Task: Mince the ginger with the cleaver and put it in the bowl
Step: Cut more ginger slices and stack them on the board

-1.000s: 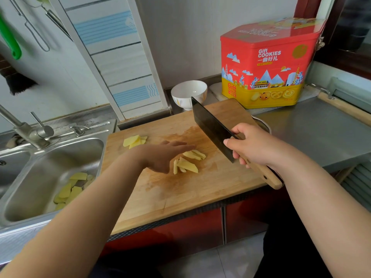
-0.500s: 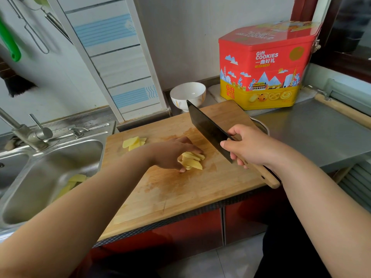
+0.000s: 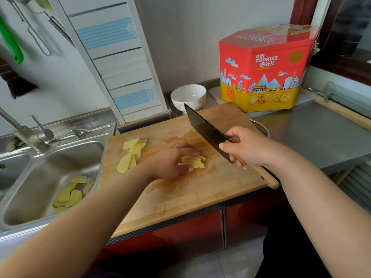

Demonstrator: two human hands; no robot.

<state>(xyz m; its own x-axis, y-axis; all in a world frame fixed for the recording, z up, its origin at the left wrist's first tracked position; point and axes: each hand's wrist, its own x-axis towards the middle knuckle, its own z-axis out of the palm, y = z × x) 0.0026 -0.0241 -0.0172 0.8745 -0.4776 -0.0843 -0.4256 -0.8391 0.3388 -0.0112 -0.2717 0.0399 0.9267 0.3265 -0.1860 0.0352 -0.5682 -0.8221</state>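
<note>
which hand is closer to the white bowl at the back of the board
Right. The right hand grips the black cleaver, whose tip reaches near the white ceramic bowl; the left hand sits farther forward, holding ginger slices.

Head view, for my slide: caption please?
Left hand gathers ginger slices; right hand holds cleaver raised.
</note>
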